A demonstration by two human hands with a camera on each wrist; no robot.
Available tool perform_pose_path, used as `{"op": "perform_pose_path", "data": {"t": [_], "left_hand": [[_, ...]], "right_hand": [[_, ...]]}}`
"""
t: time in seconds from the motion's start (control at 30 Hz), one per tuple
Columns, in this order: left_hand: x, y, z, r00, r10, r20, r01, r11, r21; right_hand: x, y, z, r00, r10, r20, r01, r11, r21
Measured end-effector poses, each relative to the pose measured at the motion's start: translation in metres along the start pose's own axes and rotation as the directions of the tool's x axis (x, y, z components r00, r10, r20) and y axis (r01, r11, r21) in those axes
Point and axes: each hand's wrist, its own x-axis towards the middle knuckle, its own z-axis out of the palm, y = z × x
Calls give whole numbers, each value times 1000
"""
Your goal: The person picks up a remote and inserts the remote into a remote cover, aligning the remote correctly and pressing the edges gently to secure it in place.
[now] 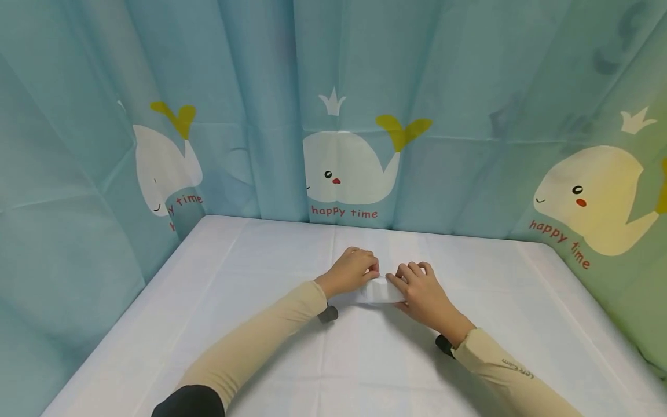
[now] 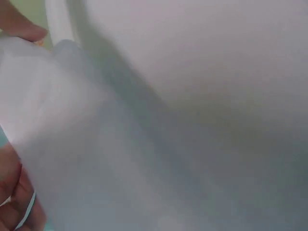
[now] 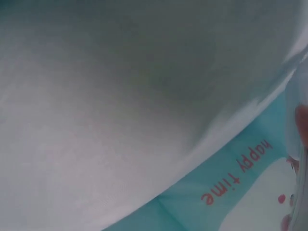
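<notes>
One pleated blue-green curtain point(image 1: 260, 116), printed with whales point(image 1: 354, 165), borders the far, left and right sides of a flat white table point(image 1: 260, 370). Two beige fabric sleeves point(image 1: 255, 324) extend from the near side. Right hand point(image 1: 424, 292): thumb and fingers clamp the right end of a thin white item point(image 1: 383, 294). Left hand point(image 1: 350, 272): fingertips pinch its far left part. Item location: between the hands, over the table's middle; contents, if any, cannot be determined. The left wrist view adds its smooth, softly folded surface. A dark cylinder point(image 1: 329, 314) sits at the left wrist.
</notes>
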Motion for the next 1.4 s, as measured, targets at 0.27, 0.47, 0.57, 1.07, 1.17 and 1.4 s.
{"op": "perform_pose_path", "data": {"t": [0.27, 0.47, 0.57, 1.07, 1.17, 1.4], "left_hand": [[-23, -8, -1, 966, 31, -258, 21, 980, 197], [-37, -13, 0, 919, 237, -314, -90, 903, 420], [-38, -14, -1, 879, 315, -358, -105, 861, 498], [-35, -18, -2, 726, 545, -420, -244, 775, 583], [-34, -18, -1, 708, 570, -416, -260, 759, 597], [-33, -13, -1, 667, 623, -409, -332, 740, 585]], "right_hand": [[-1, 4, 0, 972, 234, -2, -232, 967, 102], [1, 4, -2, 951, 307, -22, -297, 934, 197], [3, 2, -3, 946, 323, -17, -310, 921, 237], [10, -1, -8, 901, 416, 123, -433, 844, 315], [11, -2, -8, 910, 404, 92, -412, 860, 301], [13, -6, -8, 949, 309, -55, -288, 927, 239]]}}
